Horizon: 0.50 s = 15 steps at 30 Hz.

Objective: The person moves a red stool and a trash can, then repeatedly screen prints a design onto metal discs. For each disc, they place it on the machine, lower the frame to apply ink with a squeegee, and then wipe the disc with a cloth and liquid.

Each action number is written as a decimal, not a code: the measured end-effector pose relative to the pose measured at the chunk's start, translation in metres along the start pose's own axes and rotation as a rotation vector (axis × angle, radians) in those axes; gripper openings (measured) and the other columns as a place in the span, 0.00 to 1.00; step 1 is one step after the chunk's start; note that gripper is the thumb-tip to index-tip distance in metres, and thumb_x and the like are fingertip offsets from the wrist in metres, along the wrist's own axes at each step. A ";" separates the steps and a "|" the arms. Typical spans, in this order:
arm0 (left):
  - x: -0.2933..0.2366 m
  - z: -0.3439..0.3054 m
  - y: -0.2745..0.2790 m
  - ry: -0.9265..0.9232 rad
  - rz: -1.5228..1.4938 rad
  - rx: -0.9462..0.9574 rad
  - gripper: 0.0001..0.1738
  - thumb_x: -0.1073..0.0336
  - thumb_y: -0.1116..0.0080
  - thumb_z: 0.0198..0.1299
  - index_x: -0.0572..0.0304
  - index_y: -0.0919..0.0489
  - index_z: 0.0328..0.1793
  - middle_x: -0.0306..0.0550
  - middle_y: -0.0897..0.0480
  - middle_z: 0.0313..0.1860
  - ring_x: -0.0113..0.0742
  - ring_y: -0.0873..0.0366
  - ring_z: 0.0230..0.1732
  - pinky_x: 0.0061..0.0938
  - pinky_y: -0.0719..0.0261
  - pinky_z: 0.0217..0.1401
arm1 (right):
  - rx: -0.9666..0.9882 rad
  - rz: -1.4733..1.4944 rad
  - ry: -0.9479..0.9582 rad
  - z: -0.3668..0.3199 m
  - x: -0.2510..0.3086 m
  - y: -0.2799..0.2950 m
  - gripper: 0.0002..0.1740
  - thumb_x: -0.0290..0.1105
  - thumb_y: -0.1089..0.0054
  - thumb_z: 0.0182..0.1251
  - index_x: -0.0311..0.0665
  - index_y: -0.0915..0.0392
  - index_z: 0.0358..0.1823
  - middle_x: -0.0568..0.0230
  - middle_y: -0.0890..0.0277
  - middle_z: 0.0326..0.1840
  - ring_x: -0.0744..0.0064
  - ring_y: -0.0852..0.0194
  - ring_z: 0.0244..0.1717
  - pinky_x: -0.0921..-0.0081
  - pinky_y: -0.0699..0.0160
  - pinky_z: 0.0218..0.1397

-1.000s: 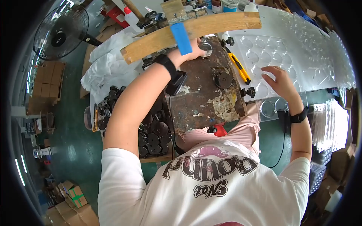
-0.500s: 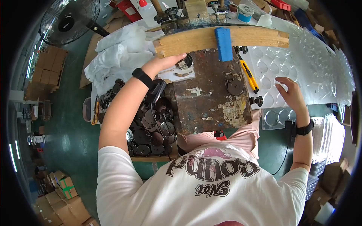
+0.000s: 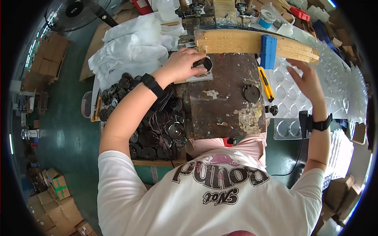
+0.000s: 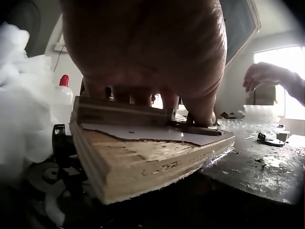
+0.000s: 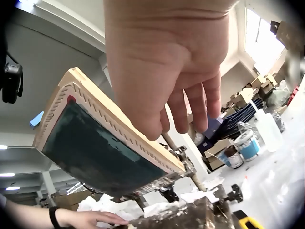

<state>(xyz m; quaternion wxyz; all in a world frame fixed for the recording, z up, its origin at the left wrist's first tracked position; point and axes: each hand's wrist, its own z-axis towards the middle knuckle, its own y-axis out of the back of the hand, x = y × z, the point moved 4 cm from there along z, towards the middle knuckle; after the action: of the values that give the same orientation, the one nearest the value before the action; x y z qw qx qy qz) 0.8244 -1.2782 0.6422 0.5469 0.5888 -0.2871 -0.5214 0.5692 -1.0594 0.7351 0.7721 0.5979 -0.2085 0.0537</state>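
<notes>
My left hand is at the left edge of the stained work board. Its thumb and fingers grip a dark round part seated in a ring on a white-topped wooden block; the palm hides much of it in the left wrist view. My right hand hovers in the air, its relaxed fingers holding nothing, near the clear blister tray. Above the board stands a wooden-edged screen frame with blue tape; the right wrist view shows its dark mesh.
A black disc and a yellow utility knife lie at the board's right. Many black round parts fill a box at the left, below white cloth bundles. Black clamp knobs stick out beside the board.
My left hand has drawn back leftward from under the frame, with the ring and white-topped block now at the board's left edge. The frame appears farther right. My right hand stays raised, empty.
</notes>
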 end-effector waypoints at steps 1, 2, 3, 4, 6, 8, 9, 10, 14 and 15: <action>0.001 0.001 -0.001 -0.010 0.014 0.022 0.27 0.46 0.43 0.49 0.47 0.26 0.54 0.43 0.25 0.48 0.46 0.32 0.53 0.35 0.32 0.53 | -0.033 0.037 0.007 0.007 0.002 0.003 0.13 0.29 0.45 0.57 0.34 0.26 0.44 0.57 0.24 0.42 0.67 0.27 0.44 0.76 0.30 0.45; 0.003 0.002 -0.002 -0.020 0.027 0.045 0.27 0.46 0.44 0.49 0.46 0.27 0.55 0.43 0.25 0.49 0.46 0.33 0.53 0.35 0.32 0.53 | -0.065 0.073 0.012 0.013 0.003 0.007 0.13 0.29 0.44 0.57 0.33 0.26 0.44 0.58 0.24 0.44 0.68 0.27 0.45 0.76 0.30 0.47; 0.004 0.002 -0.003 -0.032 0.039 0.068 0.28 0.46 0.44 0.49 0.44 0.27 0.56 0.42 0.26 0.50 0.45 0.33 0.54 0.34 0.32 0.54 | -0.097 0.109 0.017 0.019 0.005 0.011 0.14 0.29 0.44 0.57 0.33 0.26 0.45 0.58 0.25 0.45 0.69 0.28 0.47 0.76 0.30 0.49; 0.005 0.003 -0.001 -0.030 0.036 0.067 0.28 0.46 0.44 0.49 0.44 0.27 0.56 0.42 0.26 0.50 0.45 0.33 0.54 0.34 0.32 0.54 | -0.094 0.107 0.017 0.027 0.010 0.014 0.14 0.29 0.44 0.57 0.33 0.26 0.45 0.58 0.25 0.45 0.69 0.28 0.47 0.76 0.30 0.49; 0.010 0.004 0.005 -0.068 0.036 0.142 0.27 0.46 0.45 0.50 0.42 0.29 0.58 0.41 0.27 0.52 0.45 0.34 0.55 0.34 0.32 0.55 | -0.114 0.201 0.206 0.044 0.030 0.025 0.16 0.29 0.44 0.56 0.33 0.27 0.46 0.59 0.27 0.48 0.71 0.30 0.50 0.75 0.32 0.52; 0.013 0.004 0.006 -0.086 0.034 0.181 0.27 0.47 0.45 0.51 0.41 0.29 0.59 0.41 0.27 0.53 0.44 0.35 0.56 0.34 0.32 0.55 | -0.121 0.248 0.300 0.052 0.035 0.029 0.17 0.29 0.44 0.56 0.32 0.27 0.47 0.60 0.28 0.50 0.71 0.31 0.52 0.75 0.33 0.54; 0.015 0.003 0.005 -0.087 0.020 0.205 0.27 0.47 0.45 0.51 0.40 0.30 0.59 0.41 0.27 0.53 0.44 0.35 0.57 0.34 0.33 0.56 | -0.070 0.246 0.338 0.055 0.035 0.029 0.17 0.28 0.44 0.55 0.32 0.28 0.48 0.60 0.29 0.51 0.71 0.31 0.53 0.75 0.34 0.55; 0.016 0.003 0.005 -0.089 0.008 0.228 0.27 0.48 0.45 0.51 0.39 0.30 0.59 0.41 0.28 0.54 0.44 0.36 0.57 0.35 0.33 0.56 | -0.022 0.242 0.377 0.056 0.034 0.030 0.18 0.28 0.44 0.55 0.32 0.28 0.49 0.60 0.29 0.52 0.72 0.32 0.53 0.74 0.35 0.57; 0.007 -0.016 0.029 -0.122 -0.011 0.065 0.28 0.51 0.45 0.53 0.42 0.33 0.62 0.44 0.26 0.51 0.43 0.32 0.54 0.33 0.32 0.54 | 0.151 0.415 0.365 0.055 0.030 0.027 0.19 0.27 0.45 0.56 0.32 0.30 0.51 0.60 0.30 0.52 0.72 0.32 0.53 0.74 0.34 0.57; 0.002 -0.024 0.037 -0.136 -0.012 -0.028 0.29 0.52 0.44 0.53 0.44 0.34 0.63 0.45 0.25 0.49 0.43 0.30 0.52 0.33 0.31 0.53 | 0.213 0.503 0.337 0.056 0.029 0.026 0.20 0.26 0.45 0.56 0.32 0.30 0.51 0.60 0.30 0.52 0.73 0.32 0.52 0.75 0.34 0.56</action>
<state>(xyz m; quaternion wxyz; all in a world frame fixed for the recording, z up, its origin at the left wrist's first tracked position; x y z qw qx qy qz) 0.8557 -1.2802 0.6731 0.5312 0.5459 -0.3125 -0.5676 0.5728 -1.1105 0.7806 0.6912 0.5878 -0.2121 0.3629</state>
